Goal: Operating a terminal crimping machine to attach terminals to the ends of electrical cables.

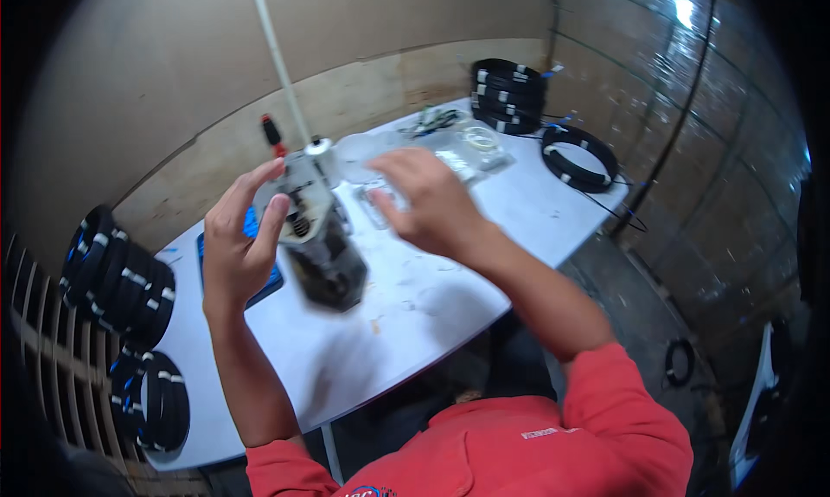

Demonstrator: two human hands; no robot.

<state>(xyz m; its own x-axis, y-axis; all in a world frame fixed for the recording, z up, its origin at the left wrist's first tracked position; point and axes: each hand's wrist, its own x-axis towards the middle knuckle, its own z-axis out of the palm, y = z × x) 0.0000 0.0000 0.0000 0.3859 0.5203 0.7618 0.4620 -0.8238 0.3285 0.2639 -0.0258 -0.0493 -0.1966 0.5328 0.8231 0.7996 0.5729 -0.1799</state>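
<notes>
My left hand is raised at the left side of a dark metal bench tool, its thumb and fingers apart and nothing in them. The tool has a light rim, a black spring inside and a handle in black and red at its far end. My left fingertips come close to the red part; whether they touch it I cannot tell. To the right of the tool, my right hand hovers over the table, slightly blurred, with fingers bent and thumb apart, holding nothing visible.
Black cable coils stand stacked at the white table's far right and left. A blue tray lies partly behind my left hand. Near the back are a white cylinder and clear plastic bags. Small scraps dot the tabletop.
</notes>
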